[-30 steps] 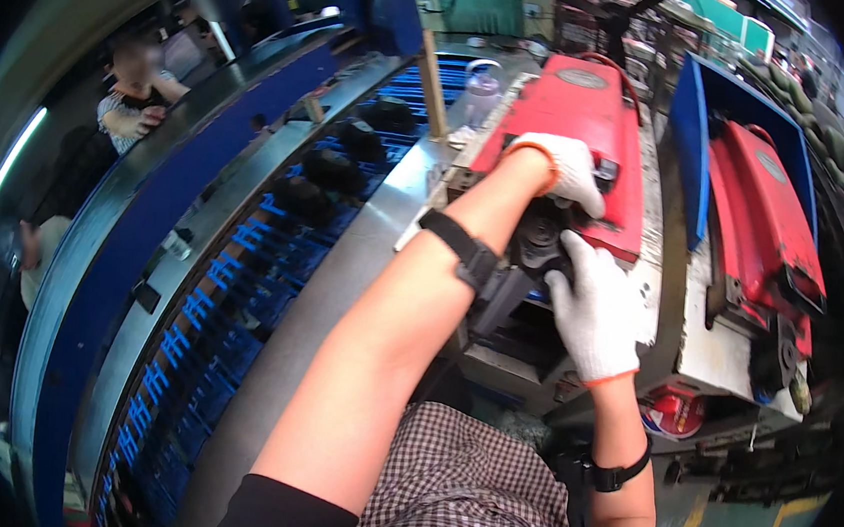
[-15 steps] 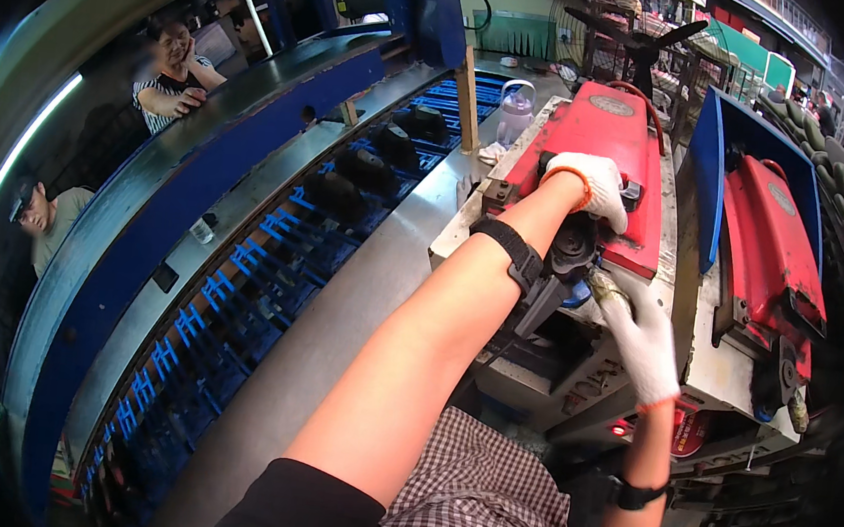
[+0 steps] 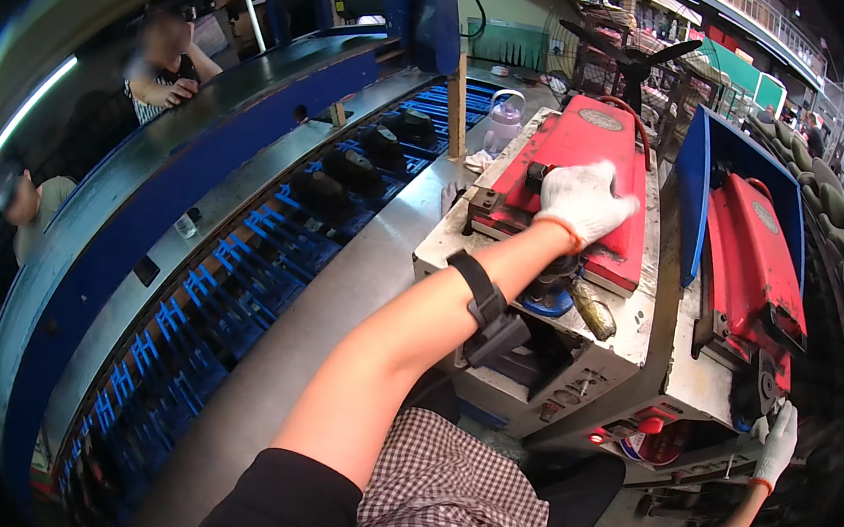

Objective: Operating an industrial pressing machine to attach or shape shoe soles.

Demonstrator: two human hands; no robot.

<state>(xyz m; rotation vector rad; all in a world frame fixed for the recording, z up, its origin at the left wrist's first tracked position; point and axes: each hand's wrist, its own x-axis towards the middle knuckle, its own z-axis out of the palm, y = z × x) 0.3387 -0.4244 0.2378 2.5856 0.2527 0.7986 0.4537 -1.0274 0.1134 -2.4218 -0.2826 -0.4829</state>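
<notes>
My left hand, in a white knit glove with an orange cuff, lies curled over a black handle on the red cover of the nearer machine. Most of that handle is hidden under the glove. Below the cover's front end, a lever grip wrapped in worn yellowish material stands free. Far to the right, my gloved right hand is at the front of a second red-covered machine, by its black lever joint. Its fingers reach upward with the thumb apart, and the hand hides the lever's grip.
Left of me runs a conveyor with blue racks carrying dark moulded pieces. A blue beam stands beyond it, with two people behind. A pale bottle and a black fan are behind the machines.
My right hand has left the nearer machine's lever grip and moved right to the second machine's lever. My left hand stays on the nearer red cover. The view has shifted slightly.
</notes>
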